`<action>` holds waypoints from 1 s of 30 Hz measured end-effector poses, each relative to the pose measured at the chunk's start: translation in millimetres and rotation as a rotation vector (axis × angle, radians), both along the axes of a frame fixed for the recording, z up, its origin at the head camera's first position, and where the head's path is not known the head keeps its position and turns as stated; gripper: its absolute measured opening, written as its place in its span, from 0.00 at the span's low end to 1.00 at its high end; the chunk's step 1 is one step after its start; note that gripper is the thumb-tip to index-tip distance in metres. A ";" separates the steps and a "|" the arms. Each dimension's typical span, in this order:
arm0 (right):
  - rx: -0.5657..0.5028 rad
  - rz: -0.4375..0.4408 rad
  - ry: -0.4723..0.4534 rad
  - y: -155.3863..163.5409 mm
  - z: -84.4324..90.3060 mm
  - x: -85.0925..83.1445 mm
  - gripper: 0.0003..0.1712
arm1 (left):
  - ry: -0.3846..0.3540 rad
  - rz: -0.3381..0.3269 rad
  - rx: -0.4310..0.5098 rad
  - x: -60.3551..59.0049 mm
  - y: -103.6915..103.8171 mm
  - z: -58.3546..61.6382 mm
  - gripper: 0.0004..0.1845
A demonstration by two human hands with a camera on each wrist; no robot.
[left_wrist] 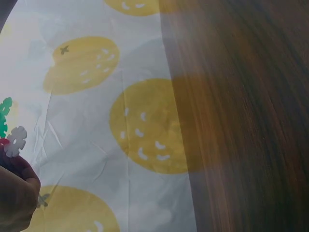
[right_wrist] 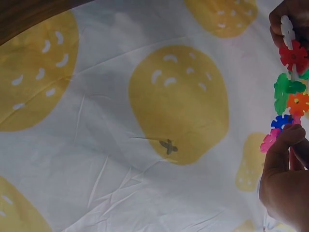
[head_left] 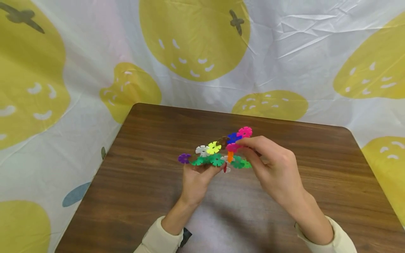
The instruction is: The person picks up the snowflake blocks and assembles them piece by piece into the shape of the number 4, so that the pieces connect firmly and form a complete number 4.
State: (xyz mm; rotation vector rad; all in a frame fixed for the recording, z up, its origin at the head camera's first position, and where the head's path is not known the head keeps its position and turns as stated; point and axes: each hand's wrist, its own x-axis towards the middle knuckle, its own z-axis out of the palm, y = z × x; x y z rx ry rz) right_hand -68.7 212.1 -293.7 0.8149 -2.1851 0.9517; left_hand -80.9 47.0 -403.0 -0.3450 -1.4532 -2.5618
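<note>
A joined build of colourful plastic snowflake discs (head_left: 213, 147) is held up over the table. My left hand (head_left: 194, 184) grips it from below, fingers partly hidden behind green discs (head_left: 217, 160). With thumb and index finger, my right hand (head_left: 280, 172) pinches a pink disc (head_left: 232, 147) above an upright orange disc (head_left: 230, 156). A blue disc (head_left: 233, 137) and another pink disc (head_left: 245, 132) form the upper right end; a purple disc (head_left: 184, 158) is at the left end. In the right wrist view, a red disc (right_wrist: 293, 56) sits near the left hand's fingers.
The brown wood-grain table (head_left: 126, 182) lies beneath both hands. Behind it hangs a white cloth (head_left: 196, 95) printed with yellow fruit, reaching round the sides. A small black object (head_left: 186, 237) shows beside the left sleeve (head_left: 161, 237).
</note>
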 end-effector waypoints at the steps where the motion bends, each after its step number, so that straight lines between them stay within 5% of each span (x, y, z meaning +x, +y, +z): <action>1: 0.008 -0.005 0.007 -0.2 -0.8 -0.1 0.17 | 0.004 0.002 0.001 0.0 0.1 -0.3 0.24; 10: 0.065 -0.011 0.122 -2.6 -6.0 -1.3 0.15 | 0.026 0.041 0.047 -0.4 3.9 -3.5 0.24; 23: 0.159 0.055 0.140 -7.0 -2.5 -5.7 0.18 | 0.064 0.051 0.084 -1.8 2.4 -7.7 0.29; 30: 0.107 -0.020 0.210 -5.5 1.3 -3.2 0.08 | 0.075 0.016 0.063 -3.4 -0.2 -5.6 0.24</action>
